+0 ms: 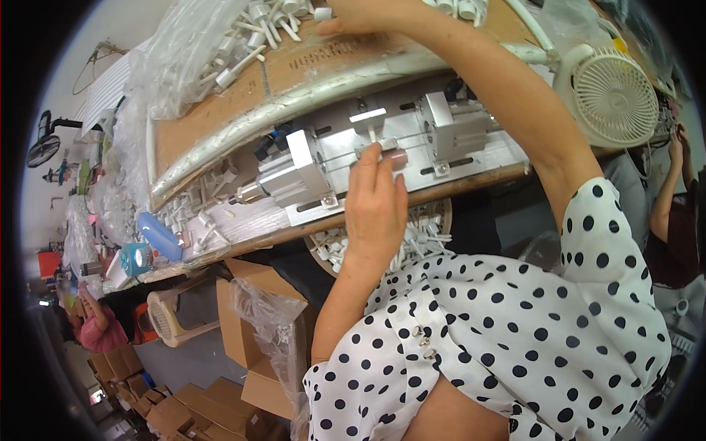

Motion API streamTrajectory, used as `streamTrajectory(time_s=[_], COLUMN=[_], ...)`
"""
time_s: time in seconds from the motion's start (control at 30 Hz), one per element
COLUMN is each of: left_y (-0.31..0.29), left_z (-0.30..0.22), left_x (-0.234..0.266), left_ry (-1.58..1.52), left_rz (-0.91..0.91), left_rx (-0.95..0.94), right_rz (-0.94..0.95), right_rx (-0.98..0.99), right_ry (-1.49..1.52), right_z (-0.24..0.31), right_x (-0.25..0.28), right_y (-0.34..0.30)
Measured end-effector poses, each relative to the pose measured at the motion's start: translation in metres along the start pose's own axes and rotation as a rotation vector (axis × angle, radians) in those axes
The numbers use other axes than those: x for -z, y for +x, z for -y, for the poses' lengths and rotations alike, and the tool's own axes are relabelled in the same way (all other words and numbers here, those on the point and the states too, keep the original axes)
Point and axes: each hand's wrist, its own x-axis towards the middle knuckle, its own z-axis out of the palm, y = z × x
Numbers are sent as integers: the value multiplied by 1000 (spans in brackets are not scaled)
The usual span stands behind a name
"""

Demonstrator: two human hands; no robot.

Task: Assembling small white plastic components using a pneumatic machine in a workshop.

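My left hand (376, 202) is at the middle of a silver metal fixture (342, 165). Its fingertips are closed on a small white plastic part with a stem (384, 142), between the fixture's two upright metal blocks. The fingers cover some of that part. My right arm stretches across the fixture to the far side of the bench. There my right hand (360, 16) is at the pile of white plastic parts (268, 16), next to a single white piece (323, 13). The picture's top edge cuts off most of its fingers, so its grip is unclear.
A padded, plastic-wrapped rail (294, 103) runs behind the fixture. Right of it stands a white fan (614, 95). A round container of white parts (320, 250) sits below the bench edge, beside an open cardboard box (257, 331). A blue object (158, 235) lies at left.
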Motion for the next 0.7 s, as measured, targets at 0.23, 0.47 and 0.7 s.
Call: streamTrajectory(time_s=[0.23,0.47,0.7], left_y=[5,116,155], left_z=[9,98,155], left_x=[14,84,96], left_ry=[-91,371,475], left_rz=[72,-339,99], left_rx=[17,-152,22], right_rz=[-104,-230,-161], right_rx=[-40,470,593], right_ry=[-135,526,318], right_z=[24,23,39], right_x=[4,23,-25], right_y=[-15,-136,-175])
